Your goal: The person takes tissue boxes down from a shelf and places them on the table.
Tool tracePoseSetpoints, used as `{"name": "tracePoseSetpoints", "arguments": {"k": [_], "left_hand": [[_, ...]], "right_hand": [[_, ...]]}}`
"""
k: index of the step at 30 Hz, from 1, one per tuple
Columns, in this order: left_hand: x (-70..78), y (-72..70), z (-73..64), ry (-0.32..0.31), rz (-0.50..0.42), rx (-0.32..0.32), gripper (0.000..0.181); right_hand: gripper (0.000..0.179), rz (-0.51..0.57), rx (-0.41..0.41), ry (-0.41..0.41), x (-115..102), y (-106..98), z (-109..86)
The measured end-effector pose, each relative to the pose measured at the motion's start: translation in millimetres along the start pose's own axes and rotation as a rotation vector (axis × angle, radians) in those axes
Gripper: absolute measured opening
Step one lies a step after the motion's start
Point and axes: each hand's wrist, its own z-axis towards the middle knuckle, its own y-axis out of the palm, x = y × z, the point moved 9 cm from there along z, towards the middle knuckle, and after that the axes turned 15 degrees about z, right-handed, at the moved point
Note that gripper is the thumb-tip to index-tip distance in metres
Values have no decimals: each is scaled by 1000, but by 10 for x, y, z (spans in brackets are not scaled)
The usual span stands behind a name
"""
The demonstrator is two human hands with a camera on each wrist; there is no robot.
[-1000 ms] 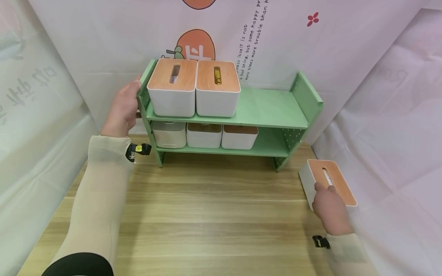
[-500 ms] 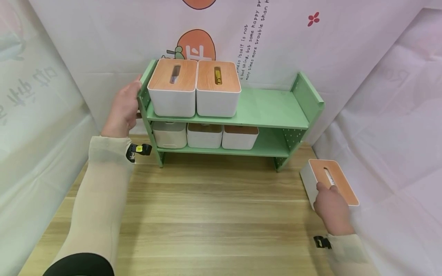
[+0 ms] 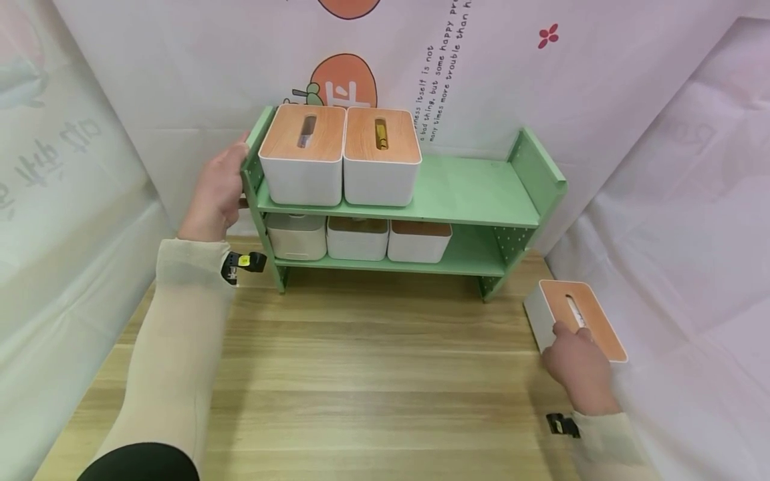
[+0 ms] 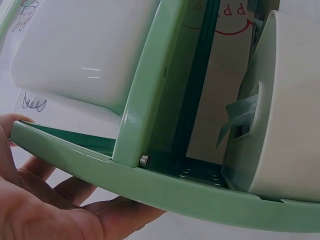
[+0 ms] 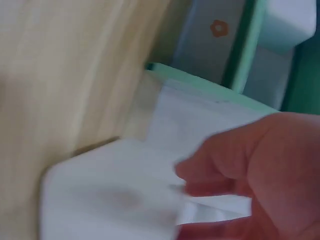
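Note:
My left hand (image 3: 219, 184) holds the left side panel of a green two-tier shelf (image 3: 466, 190). In the left wrist view, its fingers (image 4: 132, 212) lie along the panel's outer edge. At the far right, my right hand (image 3: 577, 367) is at the top of a white tissue box (image 3: 537, 317) with a wood-look lid, its fingertips near the slot. In the blurred right wrist view, the fingers (image 5: 200, 167) look bent; whether they pinch anything cannot be seen.
Two lidded boxes (image 3: 307, 177) (image 3: 379, 180) stand side by side on the upper tier's left. Below are a cream box (image 3: 297, 240) and two white boxes (image 3: 357, 244) (image 3: 419, 245). Printed white cloth (image 3: 481, 80) surrounds the wood-grain tabletop (image 3: 385, 374).
My right hand has shifted slightly against the tissue box, which stays where it was. The left hand keeps its place on the shelf. The head view has drifted a little.

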Motion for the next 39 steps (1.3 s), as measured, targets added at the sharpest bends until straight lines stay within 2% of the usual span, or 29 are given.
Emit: {"name": "tracePoseSetpoints", "arguments": {"k": [2, 4, 8, 10, 15, 19, 22, 24, 29, 39], "left_hand": [[2, 1, 2, 0, 4, 6, 42], [2, 11, 2, -2, 3, 5, 42], [3, 50, 1, -3, -17, -11, 42], [5, 59, -1, 1, -26, -15, 42], [5, 58, -3, 5, -24, -10, 43], [8, 56, 3, -3, -18, -1, 42], [5, 57, 10, -8, -18, 3, 41], [2, 58, 10, -9, -14, 5, 41], [-15, 42, 1, -16, -11, 11, 41], [6, 2, -25, -2, 0, 18, 43]], "right_hand": [[41, -18, -20, -20, -76, -15, -5], [44, -29, -3, -54, -207, -55, -10], [46, 0, 144, -161, -649, -211, -27], [41, 35, 262, -255, -933, -320, -50], [34, 71, 500, -561, -1728, -571, -136], [34, 98, 582, -736, -2270, -712, -156], [35, 97, 587, -828, -2593, -765, -155], [37, 97, 579, -860, -2773, -783, -150], [43, 81, 540, -885, -3165, -787, -99], [59, -61, 428, -936, -3856, -676, 75]]}}
